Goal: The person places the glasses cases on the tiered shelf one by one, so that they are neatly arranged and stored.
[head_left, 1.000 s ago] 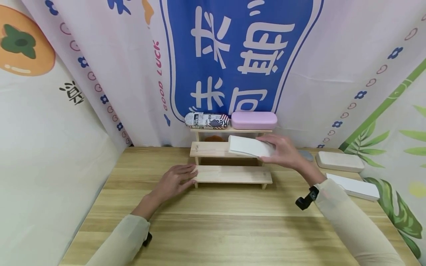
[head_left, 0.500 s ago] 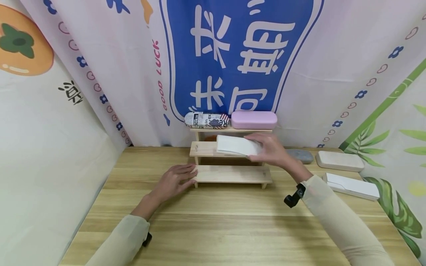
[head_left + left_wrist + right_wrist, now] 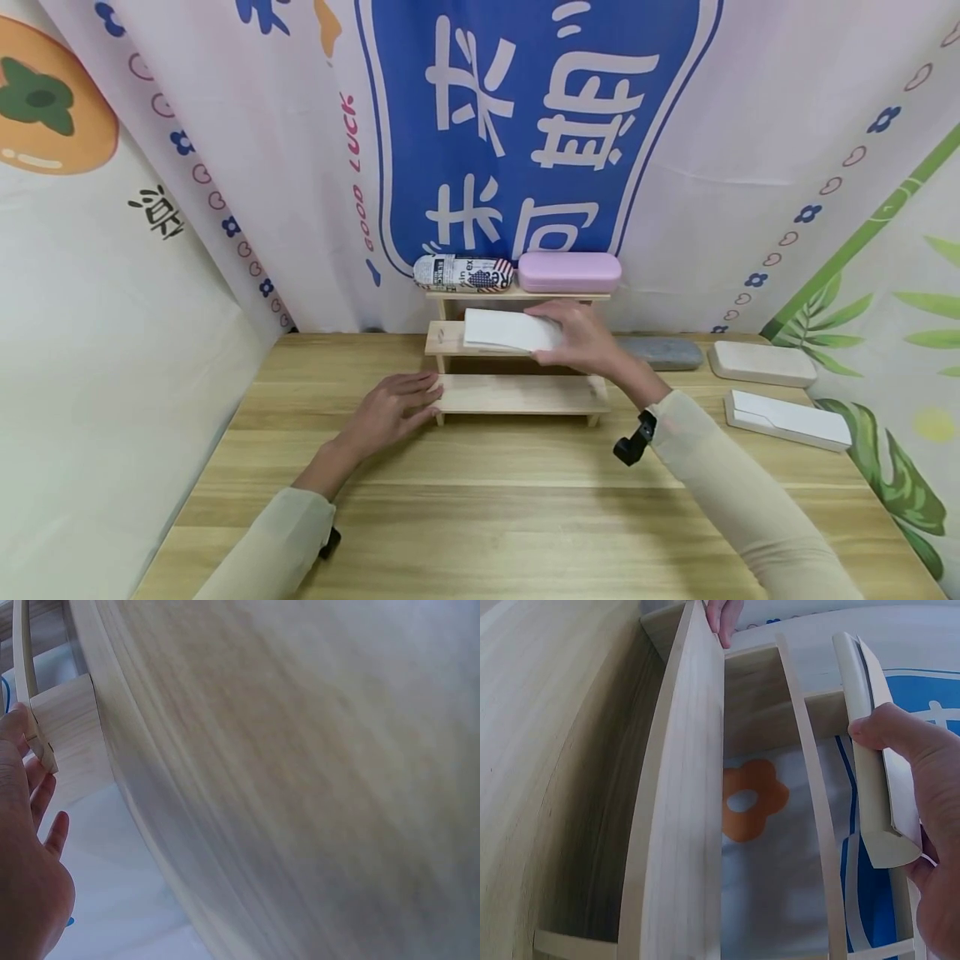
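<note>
A three-step wooden display rack (image 3: 525, 393) stands on the table. My left hand (image 3: 392, 414) holds the left end of its lowest step, fingers on top and thumb at the front edge; in the left wrist view the fingers (image 3: 45, 802) lie around that corner. My right hand (image 3: 579, 337) grips the right end of a white folding glasses case (image 3: 506, 330) over the middle step. The right wrist view shows thumb and fingers on opposite sides of this case (image 3: 866, 772). Whether it touches the step I cannot tell.
On the top step sit a newspaper-print glasses case (image 3: 463, 273) and a pink one (image 3: 570, 272). Right of the rack lie a grey case (image 3: 663, 353), a cream case (image 3: 763, 363) and a white flap case (image 3: 787, 421). A printed curtain (image 3: 675, 208) hangs behind.
My right hand has carried the white glasses case leftward along the middle step, uncovering more of the grey case. The left hand has stayed on the lowest step's end.
</note>
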Demonstrator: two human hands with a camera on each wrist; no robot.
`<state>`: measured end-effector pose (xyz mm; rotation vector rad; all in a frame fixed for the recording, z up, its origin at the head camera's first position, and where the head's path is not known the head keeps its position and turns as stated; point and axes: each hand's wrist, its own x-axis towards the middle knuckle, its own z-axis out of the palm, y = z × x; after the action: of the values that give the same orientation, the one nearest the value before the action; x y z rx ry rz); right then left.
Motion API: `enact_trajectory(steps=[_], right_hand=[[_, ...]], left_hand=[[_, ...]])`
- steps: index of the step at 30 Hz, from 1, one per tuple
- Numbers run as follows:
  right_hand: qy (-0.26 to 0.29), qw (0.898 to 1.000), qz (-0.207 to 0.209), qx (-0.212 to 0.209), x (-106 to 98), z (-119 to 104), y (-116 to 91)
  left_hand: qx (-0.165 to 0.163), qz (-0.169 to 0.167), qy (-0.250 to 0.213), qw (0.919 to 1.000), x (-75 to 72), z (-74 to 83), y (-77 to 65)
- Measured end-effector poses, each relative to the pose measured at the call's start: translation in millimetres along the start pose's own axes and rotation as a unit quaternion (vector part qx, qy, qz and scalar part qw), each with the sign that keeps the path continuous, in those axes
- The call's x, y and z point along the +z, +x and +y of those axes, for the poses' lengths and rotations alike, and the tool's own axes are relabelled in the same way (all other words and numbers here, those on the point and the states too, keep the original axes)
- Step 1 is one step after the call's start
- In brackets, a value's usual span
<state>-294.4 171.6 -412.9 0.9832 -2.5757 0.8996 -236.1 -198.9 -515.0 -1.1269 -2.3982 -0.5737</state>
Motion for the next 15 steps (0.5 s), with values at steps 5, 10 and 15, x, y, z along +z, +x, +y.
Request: enact_trajectory(steps=[5, 10, 15], right_hand=[[-0.013, 1.000, 0.003, 0.009, 6, -3, 4], [-0.018, 1.000, 0.004, 0.010, 14, -5, 9], [-0.016, 1.000, 0.010, -0.001, 23, -6, 15]], left_hand=[[0.004, 0.004, 0.003, 1.0000, 0.9, -0.7, -0.2], [0.009, 0.009, 0.004, 0.9999, 1.0, -0.8, -0.5], [0.011, 0.014, 0.004, 0.9998, 0.9, -1.1, -0.7]])
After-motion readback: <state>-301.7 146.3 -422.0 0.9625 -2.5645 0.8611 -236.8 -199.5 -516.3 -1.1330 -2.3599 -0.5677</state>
